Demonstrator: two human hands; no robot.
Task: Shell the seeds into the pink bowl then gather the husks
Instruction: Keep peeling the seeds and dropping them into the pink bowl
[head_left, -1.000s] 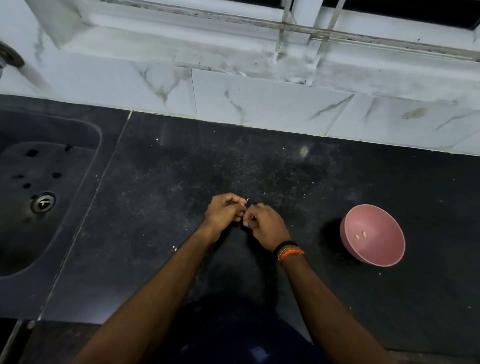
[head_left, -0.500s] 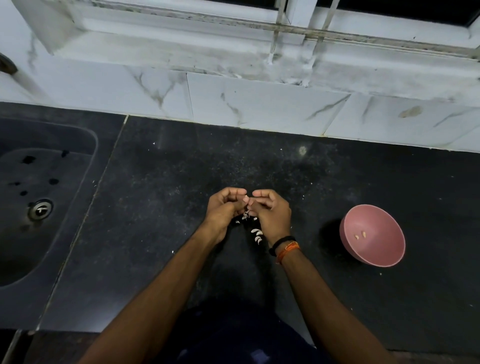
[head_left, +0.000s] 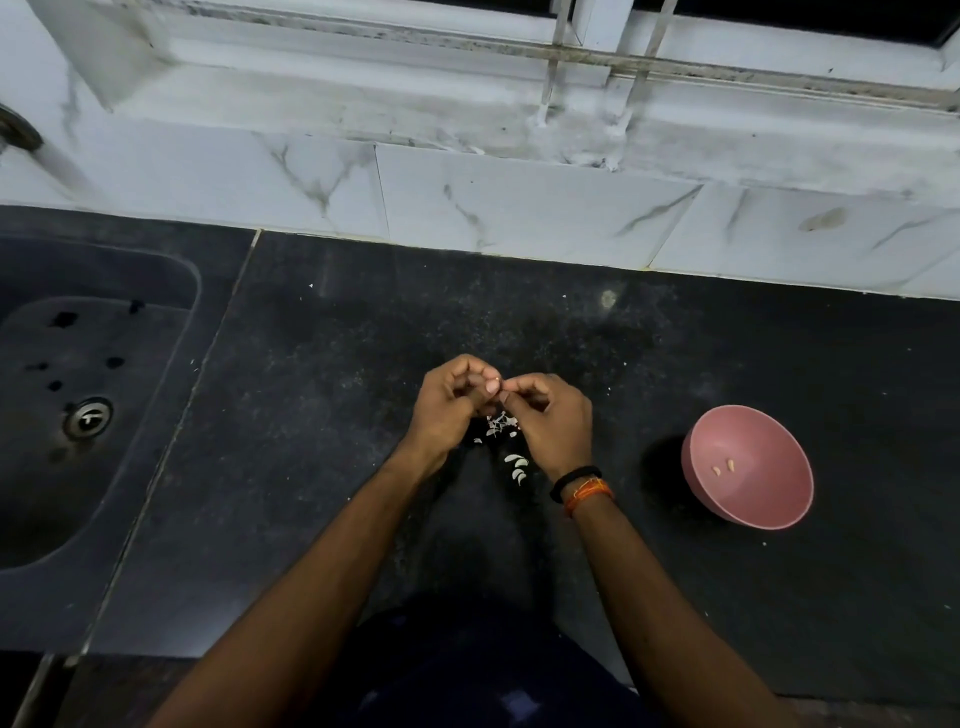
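Note:
My left hand (head_left: 451, 402) and my right hand (head_left: 553, 423) meet fingertip to fingertip above the black counter (head_left: 322, 467). Together they pinch one small seed (head_left: 497, 384) between thumbs and forefingers. Under the hands lies a small pile of white husks (head_left: 506, 441), partly hidden by my fingers. The pink bowl (head_left: 779, 499) stands tilted on the counter to the right, well apart from my right hand, with two shelled kernels (head_left: 723, 467) inside.
A dark sink (head_left: 78, 415) with a metal drain (head_left: 88, 417) is set into the counter at the left. A white marble-tiled wall (head_left: 519, 208) and window ledge run along the back. Tiny husk specks dot the counter.
My hands have lifted slightly off the counter, uncovering the pile of white husks below them. The bowl has not moved.

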